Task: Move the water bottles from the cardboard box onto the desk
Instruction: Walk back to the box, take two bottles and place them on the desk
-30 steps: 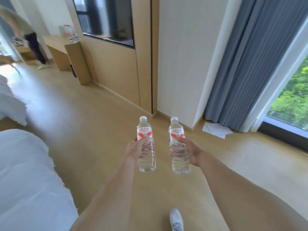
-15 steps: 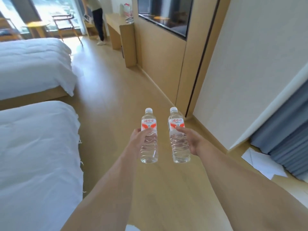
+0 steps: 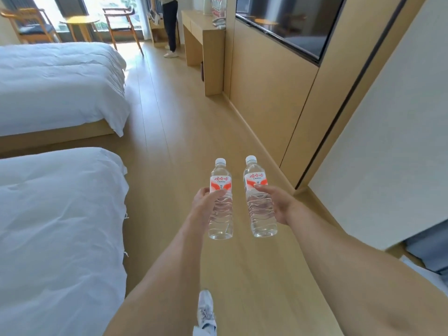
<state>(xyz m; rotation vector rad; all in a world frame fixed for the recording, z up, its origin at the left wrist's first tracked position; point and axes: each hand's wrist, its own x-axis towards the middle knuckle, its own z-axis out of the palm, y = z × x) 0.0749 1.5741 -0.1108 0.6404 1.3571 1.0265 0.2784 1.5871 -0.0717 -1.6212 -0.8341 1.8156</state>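
My left hand (image 3: 206, 200) grips a clear water bottle (image 3: 220, 221) with a red-and-white label and white cap, held upright over the wooden floor. My right hand (image 3: 276, 202) grips a second, matching water bottle (image 3: 259, 214), also upright, just to the right of the first. The wooden desk (image 3: 203, 32) stands far ahead against the right wall, with several bottles (image 3: 218, 7) standing on its top. The cardboard box is out of view.
Two white beds (image 3: 55, 214) (image 3: 58, 78) line the left side of a wooden-floor aisle. A person (image 3: 169, 23) stands by the desk at the far end. Chairs and a round table (image 3: 80, 23) sit by the window. A wood-panelled wall with a dark screen (image 3: 286, 27) runs along the right.
The view has swung left from the curtain and window corner to look down the aisle toward the desk. Both hands still hold their bottles upright, side by side.
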